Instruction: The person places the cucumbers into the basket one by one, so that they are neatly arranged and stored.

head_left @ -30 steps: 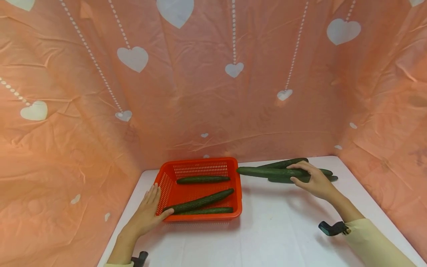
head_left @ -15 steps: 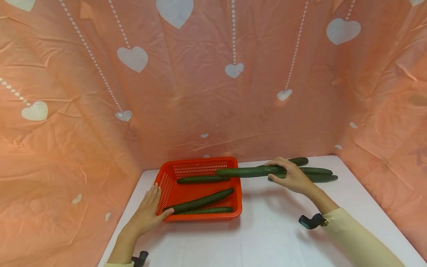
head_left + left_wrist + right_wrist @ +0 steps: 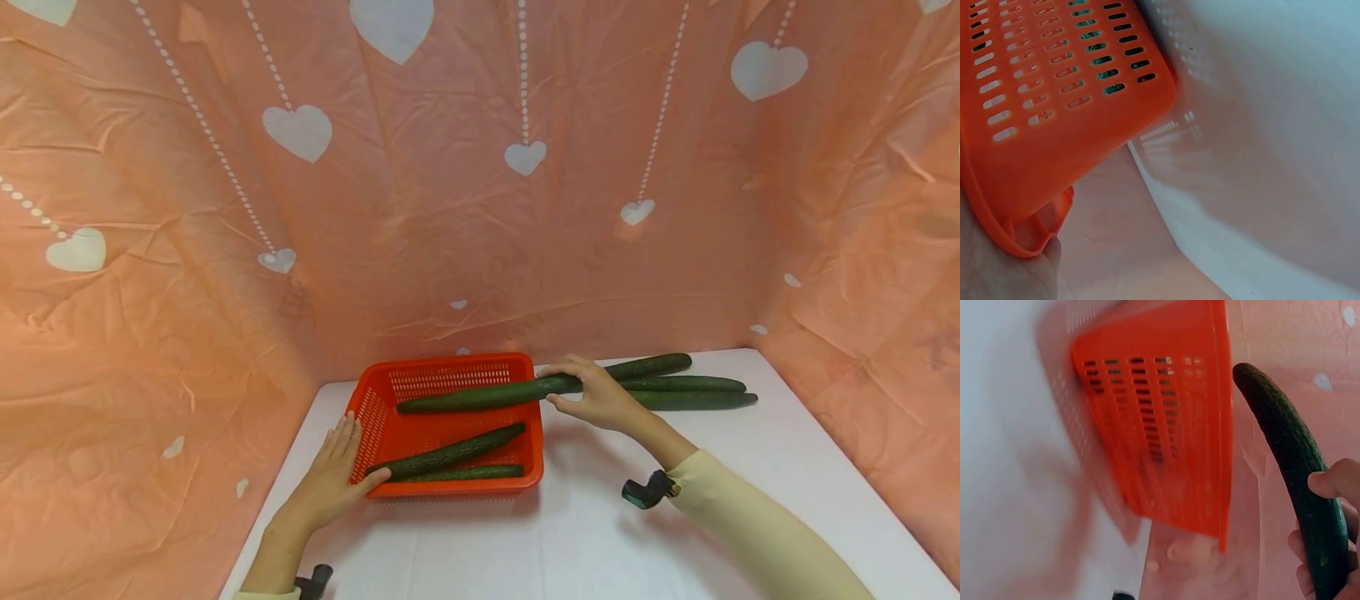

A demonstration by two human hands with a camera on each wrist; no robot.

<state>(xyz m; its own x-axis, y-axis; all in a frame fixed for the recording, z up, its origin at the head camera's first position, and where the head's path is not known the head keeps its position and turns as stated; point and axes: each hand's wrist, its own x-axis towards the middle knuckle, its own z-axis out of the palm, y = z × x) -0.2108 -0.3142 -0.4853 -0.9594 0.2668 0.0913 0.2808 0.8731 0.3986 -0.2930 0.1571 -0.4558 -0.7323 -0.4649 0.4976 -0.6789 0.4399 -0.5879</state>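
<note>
Stuff you can't really make out here

The left wrist view only catches a sliver of the left hand (image 3: 1007, 269), cut off at the bottom corner, and the orange basket (image 3: 1054, 94) runs off the frame. In the right wrist view the held cucumber (image 3: 1291, 469) gets clipped at the bottom edge, fingers (image 3: 1335, 481) partly out of frame, and the table looks smeared.

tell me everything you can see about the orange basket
The orange basket is a shallow rectangular plastic tray with slotted walls, sitting flat on the white table. The left hand rests against its left wall. Two cucumbers lie inside. The right hand holds another cucumber over its far side.
</note>
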